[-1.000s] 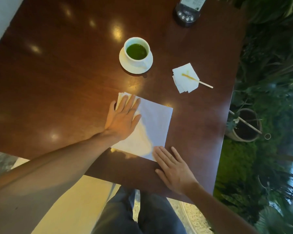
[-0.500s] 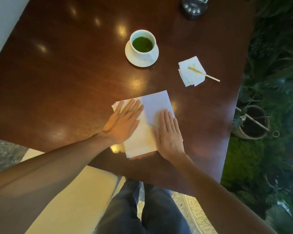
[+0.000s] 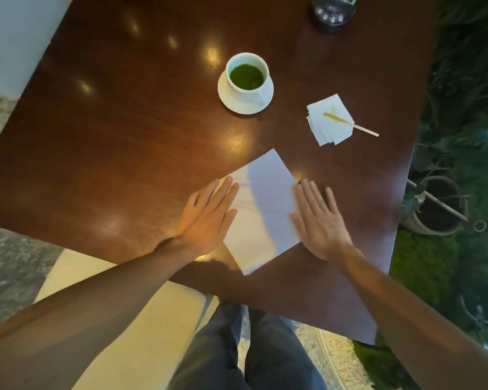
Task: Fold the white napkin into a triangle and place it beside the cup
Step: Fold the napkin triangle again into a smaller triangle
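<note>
Now both hands lie flat and open, left hand (image 3: 206, 218) and right hand (image 3: 319, 220), holding nothing, pressing the napkin (image 3: 262, 209). Best to line up corners first.

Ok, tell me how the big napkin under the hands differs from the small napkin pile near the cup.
The big napkin is one broad sheet; the small napkin pile is several fanned squares. The big napkin looks clean, pinned by the left hand and right hand; the pile is stained and carries a wooden stirrer. Both are white and lie flat.

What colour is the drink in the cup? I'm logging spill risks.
Green, inside the white cup; the head view shows it clearly.
</note>
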